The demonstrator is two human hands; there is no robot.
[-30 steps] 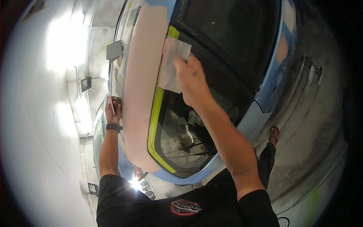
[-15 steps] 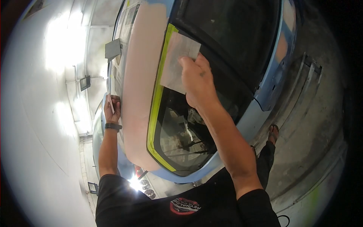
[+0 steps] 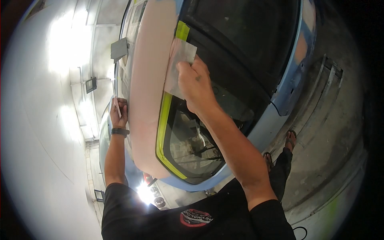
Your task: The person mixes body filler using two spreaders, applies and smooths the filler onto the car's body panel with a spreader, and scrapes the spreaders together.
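The right hand (image 3: 196, 86) pinches a pale sheet (image 3: 172, 74) by one side — likely so the other lies flat across the green tape (image 3: 164, 120) at the pink panel's (image 3: 149, 80) edge. At the opposite edge, the left hand (image 3: 122, 115) grips a thin piece (image 3: 117, 107), seemingly clear of the sheet.

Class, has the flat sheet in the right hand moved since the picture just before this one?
Yes. The flat sheet has moved across the yellow-green tape, towards the pink panel: it now covers a stretch of tape that showed then.
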